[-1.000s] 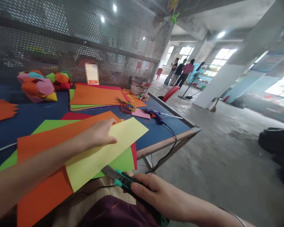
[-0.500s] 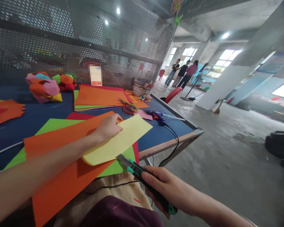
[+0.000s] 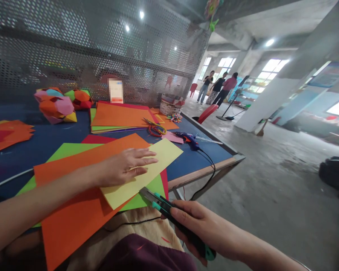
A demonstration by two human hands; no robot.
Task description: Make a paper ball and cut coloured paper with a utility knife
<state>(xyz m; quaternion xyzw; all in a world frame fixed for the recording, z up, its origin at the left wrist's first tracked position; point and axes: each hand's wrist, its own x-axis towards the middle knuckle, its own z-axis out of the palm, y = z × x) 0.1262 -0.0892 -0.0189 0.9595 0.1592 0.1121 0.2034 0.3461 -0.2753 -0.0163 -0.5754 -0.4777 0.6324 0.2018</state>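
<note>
A folded-looking sheet of yellow paper [image 3: 162,156] lies slantwise over a large orange sheet [image 3: 73,218]. My left hand [image 3: 127,165] rests flat on the yellow paper with its fingers spread. My right hand [image 3: 197,222] is wrapped round a black and green utility knife [image 3: 166,207]. The knife's blade is out, and its tip lies at the near edge of the yellow paper; whether it goes under that edge I cannot tell. Beneath the orange sheet show a green sheet [image 3: 155,186] and a red sheet [image 3: 164,180].
Behind are a stack of coloured paper [image 3: 118,114], scissors [image 3: 156,130], a blue glue gun [image 3: 189,139] with a black cord and a woven basket [image 3: 171,105]. Paper balls [image 3: 56,107] and orange cut pieces [image 3: 11,133] lie left. A perforated metal screen [image 3: 87,49] bounds the table [image 3: 183,167].
My left hand has turned from a bent-finger hold to lying flat, fingers spread, on the yellow paper. The paper's curled near-left end now lies flatter. The knife has barely moved.
</note>
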